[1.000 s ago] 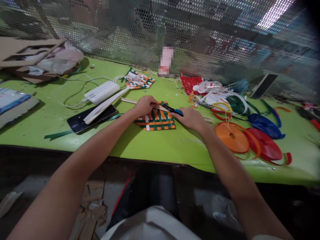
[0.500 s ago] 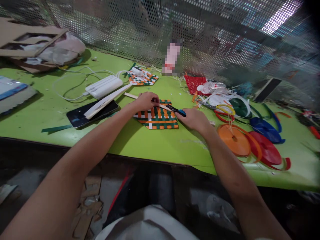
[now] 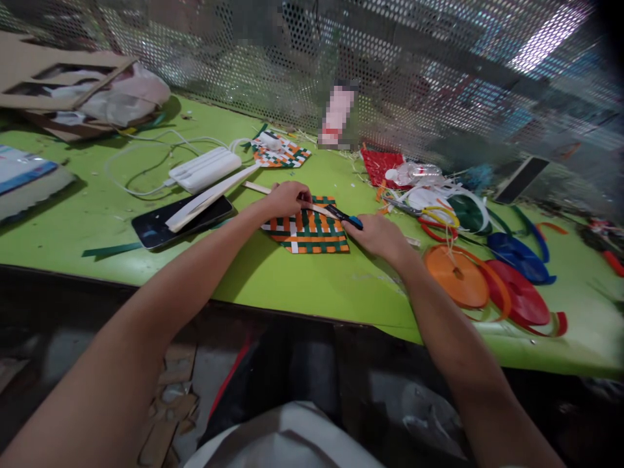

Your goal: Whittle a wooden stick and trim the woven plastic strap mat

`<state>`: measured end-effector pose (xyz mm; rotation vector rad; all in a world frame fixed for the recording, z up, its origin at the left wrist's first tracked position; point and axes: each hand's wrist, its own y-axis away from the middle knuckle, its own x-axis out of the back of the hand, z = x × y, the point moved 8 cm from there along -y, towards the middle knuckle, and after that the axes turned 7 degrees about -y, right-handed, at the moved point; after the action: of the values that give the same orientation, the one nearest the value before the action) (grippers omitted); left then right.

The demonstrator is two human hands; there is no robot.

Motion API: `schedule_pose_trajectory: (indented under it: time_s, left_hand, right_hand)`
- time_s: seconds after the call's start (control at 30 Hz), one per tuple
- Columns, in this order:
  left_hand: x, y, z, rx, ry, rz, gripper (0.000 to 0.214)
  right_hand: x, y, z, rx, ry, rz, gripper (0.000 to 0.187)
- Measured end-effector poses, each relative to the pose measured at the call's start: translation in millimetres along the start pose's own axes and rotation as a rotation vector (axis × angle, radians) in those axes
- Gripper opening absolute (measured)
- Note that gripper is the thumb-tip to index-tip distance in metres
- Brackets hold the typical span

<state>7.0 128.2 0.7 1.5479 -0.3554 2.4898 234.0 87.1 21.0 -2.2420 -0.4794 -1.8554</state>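
A pale flat strip, like bamboo or wood (image 3: 257, 188), lies slantwise across a woven mat of orange, green and white bands (image 3: 319, 244). My left hand (image 3: 287, 198) is closed on this strip, pressing it over the mat. In my right hand (image 3: 373, 233) is a black and blue tool that looks like a utility knife (image 3: 345, 216), its tip on the strip; the blade is too small to make out. A pale strip end (image 3: 413, 242) shows past my right wrist.
A black phone (image 3: 146, 229) with pale strips on it and a white power bank (image 3: 205, 169) lie left. Behind is a second woven piece (image 3: 283, 155). At right are scissors (image 3: 441, 216) and rolls of orange (image 3: 455, 276), red (image 3: 519, 292) and blue (image 3: 519, 255) band. A perforated screen (image 3: 219, 58) stands behind.
The view has shifted very slightly. Both hands keep their places, with the strip and the knife-like tool held as before.
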Motion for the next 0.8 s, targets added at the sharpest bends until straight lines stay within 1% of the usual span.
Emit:
schedule_pose_trajectory:
  time_s: [0.23,0.3,0.33,0.37,0.4,0.47,0.5,0.53,0.57,0.6,0.63,0.67,0.73,0.77,0.8]
  left_hand:
    - [1.5,1,3,-0.019,0.009,0.007,0.019]
    - [2.0,2,4,-0.015,0.000,0.013,0.019]
    - [2.0,2,4,-0.008,-0.008,0.016,0.020]
    - [1.7,2,3,0.005,-0.015,0.019,0.020]
    - [1.4,2,2,0.017,-0.021,0.023,0.020]
    - [0.7,3,1,0.038,-0.025,0.036,0.020]
    - [0.5,3,1,0.032,-0.024,0.043,0.021]
    - [0.1,4,1,0.029,-0.023,0.047,0.021]
    - [0.0,4,1,0.020,-0.020,0.051,0.021]
    - [0.0,5,2,0.013,-0.020,0.055,0.021]
    - [-0.1,5,2,0.016,-0.022,0.055,0.020]
    - [-0.2,6,1,0.020,-0.021,0.053,0.020]
    - [0.6,7,1,0.027,-0.024,0.060,0.019]
    - [1.1,8,2,0.027,-0.026,0.064,0.019]
    - [1.5,8,2,0.027,-0.027,0.068,0.019]
  right_hand:
    - [-2,1,-3,-0.012,-0.007,-0.020,0.057]
    - [1,3,0,-0.028,0.003,0.011,0.058]
    - [6,5,-1,-0.021,0.005,0.057,0.057]
    - [17,8,-3,0.003,-0.003,0.138,0.056]
    - [32,13,-8,0.045,-0.026,0.259,0.054]
    - [72,33,-25,0.178,-0.136,0.578,0.048]
    - [92,47,-35,0.257,-0.232,0.744,0.047]
    - [110,62,-45,0.337,-0.357,0.873,0.046]
    - [124,75,-55,0.428,-0.517,0.950,0.047]
    - [136,86,-61,0.504,-0.722,1.025,0.047]
    - [143,87,-69,0.556,-0.914,0.990,0.047]
    - [146,83,-80,0.579,-1.052,0.889,0.049]
    - [147,68,-96,0.555,-1.225,0.698,0.054]
    - [146,60,-101,0.536,-1.288,0.622,0.057]
    - [146,52,-103,0.524,-1.353,0.573,0.058]
